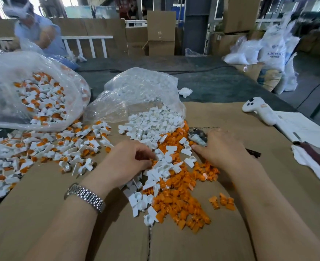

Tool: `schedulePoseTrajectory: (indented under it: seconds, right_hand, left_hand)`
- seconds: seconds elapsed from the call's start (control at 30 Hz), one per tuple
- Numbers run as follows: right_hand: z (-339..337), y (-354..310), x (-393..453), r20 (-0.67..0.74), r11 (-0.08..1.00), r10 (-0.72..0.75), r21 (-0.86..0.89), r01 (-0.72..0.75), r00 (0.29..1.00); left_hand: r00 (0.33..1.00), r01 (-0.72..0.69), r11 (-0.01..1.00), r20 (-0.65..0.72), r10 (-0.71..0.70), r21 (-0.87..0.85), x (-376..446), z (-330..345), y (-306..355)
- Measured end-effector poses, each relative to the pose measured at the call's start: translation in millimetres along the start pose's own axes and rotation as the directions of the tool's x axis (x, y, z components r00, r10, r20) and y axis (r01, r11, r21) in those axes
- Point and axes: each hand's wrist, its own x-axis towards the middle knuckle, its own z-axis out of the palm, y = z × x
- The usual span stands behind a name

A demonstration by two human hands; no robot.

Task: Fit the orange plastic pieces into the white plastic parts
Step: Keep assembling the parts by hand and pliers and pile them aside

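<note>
Cardboard-covered bench: orange pieces and white parts heaped between your hands. Left hand curls into them, grip unclear; right hand rests flat alongside.

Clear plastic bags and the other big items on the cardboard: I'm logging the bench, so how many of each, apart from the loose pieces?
Clear plastic bags: 2, one of assembled pieces, one of white parts
White handheld controller: 1
Paper sheet: 1
Wristwatch: 1
Total: 5
</note>
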Motion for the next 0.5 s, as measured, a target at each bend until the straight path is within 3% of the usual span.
schedulePoseTrajectory:
  seconds: [0.1, 0.17, 0.23, 0.3, 0.37, 0.43, 0.5]
  right_hand:
    - [-2.2, -2.5, -2.6, 0.03, 1.0, 0.015, -0.005, -0.014, 0.999]
    - [-6.8, -5.0, -4.8, 0.01, 1.0, 0.014, 0.004, -0.014, 1.0]
    - [-12.5, -9.3, -7.3, -0.07, 0.992, -0.072, 0.102, 0.079, 0.995]
    - [-19.6, -16.5, -12.2, -0.131, 0.898, -0.252, 0.339, 0.282, 0.959]
    - [-25.2, -27.8, -21.1, -0.137, 0.714, -0.404, 0.571, 0.405, 0.904]
    - [-24.2, -34.9, -26.7, -0.176, 0.616, -0.459, 0.643, 0.455, 0.871]
    - [-23.0, -36.8, -28.1, -0.216, 0.59, -0.445, 0.659, 0.466, 0.869]
  left_hand:
    - [0.997, -0.003, 0.998, -0.081, -0.001, -0.056, 1.4, 4.3, 3.0]
    - [0.991, 0.004, 0.97, -0.128, -0.036, -0.241, 2.7, 6.0, 6.4]
    - [0.989, 0.043, 0.863, -0.099, -0.107, -0.503, 3.8, 6.3, 12.8]
    - [0.985, 0.096, 0.697, -0.033, -0.17, -0.711, 4.2, 6.8, 18.9]
    - [0.983, 0.111, 0.59, 0.001, -0.184, -0.8, 5.4, 7.9, 20.0]
    - [0.988, 0.1, 0.576, 0.011, -0.157, -0.812, 5.9, 8.6, 18.1]
    - [0.99, 0.105, 0.586, 0.029, -0.138, -0.804, 5.0, 8.4, 15.8]
